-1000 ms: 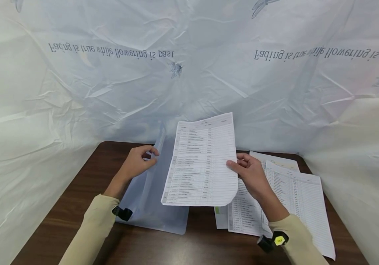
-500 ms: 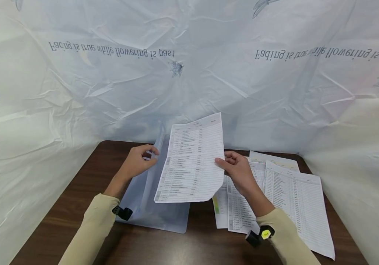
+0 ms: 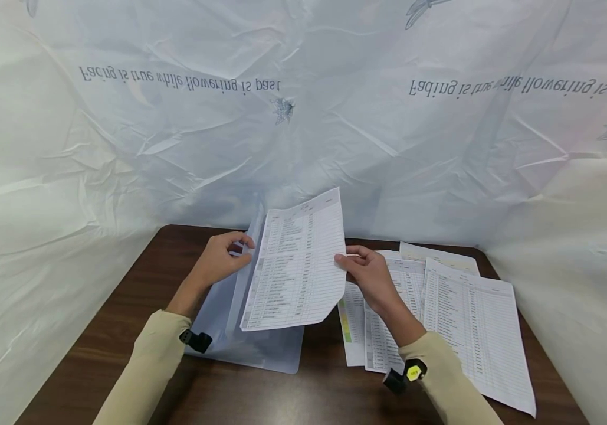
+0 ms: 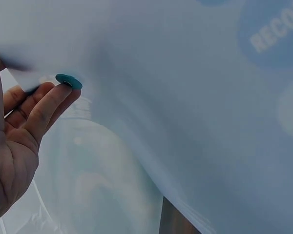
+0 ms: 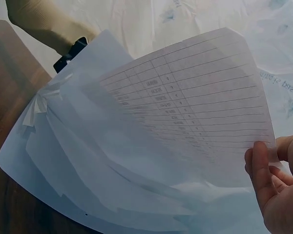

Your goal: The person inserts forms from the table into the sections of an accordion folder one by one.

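A translucent bluish plastic document folder (image 3: 274, 355) lies on the table, its upper layer lifted. My left hand (image 3: 223, 258) pinches the edge of that layer. A teal snap button (image 4: 69, 81) shows at its fingertips in the left wrist view. My right hand (image 3: 369, 274) holds a printed sheet of paper (image 3: 298, 265) by its right edge, thumb on the printed side. The sheet is tilted, over the folder's right part, its left edge beside the raised layer. In the right wrist view the paper (image 5: 200, 92) hangs partly behind the folder's plastic (image 5: 88, 141).
Several printed sheets (image 3: 481, 330) overlap on the right of the dark wooden table (image 3: 96, 348), one with a yellow-green highlighted strip (image 3: 345, 323). White plastic sheeting (image 3: 335, 136) with blue lettering rises behind the table and at both sides.
My right hand has carried the paper leftward and slightly down, further over the folder, and the sheet tilts more. My left hand stays in place on the folder.
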Action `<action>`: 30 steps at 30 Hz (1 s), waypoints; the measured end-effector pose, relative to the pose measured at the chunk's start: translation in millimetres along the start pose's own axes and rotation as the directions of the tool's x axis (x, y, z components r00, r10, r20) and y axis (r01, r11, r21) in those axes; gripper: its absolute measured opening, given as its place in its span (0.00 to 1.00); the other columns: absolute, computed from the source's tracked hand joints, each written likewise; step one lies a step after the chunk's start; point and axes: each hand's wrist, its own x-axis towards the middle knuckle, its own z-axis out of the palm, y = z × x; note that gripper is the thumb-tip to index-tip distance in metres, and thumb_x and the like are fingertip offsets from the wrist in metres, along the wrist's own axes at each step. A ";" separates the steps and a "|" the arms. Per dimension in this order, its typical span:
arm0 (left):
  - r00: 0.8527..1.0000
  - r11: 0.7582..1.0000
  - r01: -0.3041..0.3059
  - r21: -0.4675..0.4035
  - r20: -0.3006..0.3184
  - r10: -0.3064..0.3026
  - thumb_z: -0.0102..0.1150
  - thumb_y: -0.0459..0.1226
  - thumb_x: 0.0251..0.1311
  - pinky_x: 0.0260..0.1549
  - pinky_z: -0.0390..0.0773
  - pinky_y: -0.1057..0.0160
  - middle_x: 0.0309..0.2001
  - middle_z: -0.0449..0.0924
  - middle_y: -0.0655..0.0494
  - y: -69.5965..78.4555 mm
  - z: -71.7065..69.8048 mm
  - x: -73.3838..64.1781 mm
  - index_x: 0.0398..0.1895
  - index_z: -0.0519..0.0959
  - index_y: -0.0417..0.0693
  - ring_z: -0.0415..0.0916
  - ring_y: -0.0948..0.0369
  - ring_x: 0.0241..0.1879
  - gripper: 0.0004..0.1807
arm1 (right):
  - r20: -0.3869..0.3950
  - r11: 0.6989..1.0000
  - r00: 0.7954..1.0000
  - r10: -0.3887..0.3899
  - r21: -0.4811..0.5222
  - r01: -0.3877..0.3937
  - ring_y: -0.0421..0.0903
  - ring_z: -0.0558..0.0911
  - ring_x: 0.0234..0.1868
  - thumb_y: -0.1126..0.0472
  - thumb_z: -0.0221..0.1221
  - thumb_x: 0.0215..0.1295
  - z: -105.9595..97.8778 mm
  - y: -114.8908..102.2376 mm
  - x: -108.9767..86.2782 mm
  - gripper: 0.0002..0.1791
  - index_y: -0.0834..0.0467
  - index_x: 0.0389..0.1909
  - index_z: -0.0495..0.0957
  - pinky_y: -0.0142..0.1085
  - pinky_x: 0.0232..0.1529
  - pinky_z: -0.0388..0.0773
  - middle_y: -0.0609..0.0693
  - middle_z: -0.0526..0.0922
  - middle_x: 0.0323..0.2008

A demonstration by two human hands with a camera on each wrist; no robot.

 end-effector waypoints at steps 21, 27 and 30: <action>1.000 1.000 0.019 0.022 -0.016 -0.018 0.66 0.32 0.59 0.37 0.83 0.52 0.50 0.84 0.46 3.0 0.4 0.6 0.41 0.84 0.46 0.83 0.52 0.40 0.07 | 0.027 1.000 0.999 0.019 0.011 -0.020 0.46 0.89 0.41 0.62 0.62 0.72 14.0 -7.1 -8.2 0.21 0.67 0.61 0.76 0.38 0.44 0.85 0.61 0.86 0.51; 1.000 0.999 0.018 0.029 -0.017 -0.018 0.65 0.33 0.59 0.37 0.83 0.53 0.49 0.84 0.47 2.6 0.7 0.1 0.41 0.83 0.47 0.83 0.53 0.40 0.07 | 0.031 1.000 0.999 0.015 0.015 -0.015 0.46 0.89 0.41 0.61 0.63 0.71 16.3 -7.8 -7.8 0.21 0.67 0.61 0.76 0.37 0.43 0.84 0.61 0.87 0.50; 1.000 0.999 0.017 0.027 -0.016 -0.017 0.65 0.33 0.59 0.36 0.83 0.53 0.49 0.84 0.47 1.9 1.1 0.3 0.40 0.83 0.48 0.83 0.53 0.40 0.07 | 0.032 1.000 0.999 0.012 0.019 -0.012 0.45 0.89 0.39 0.61 0.63 0.71 18.0 -5.6 -5.4 0.22 0.68 0.60 0.77 0.36 0.42 0.84 0.60 0.87 0.49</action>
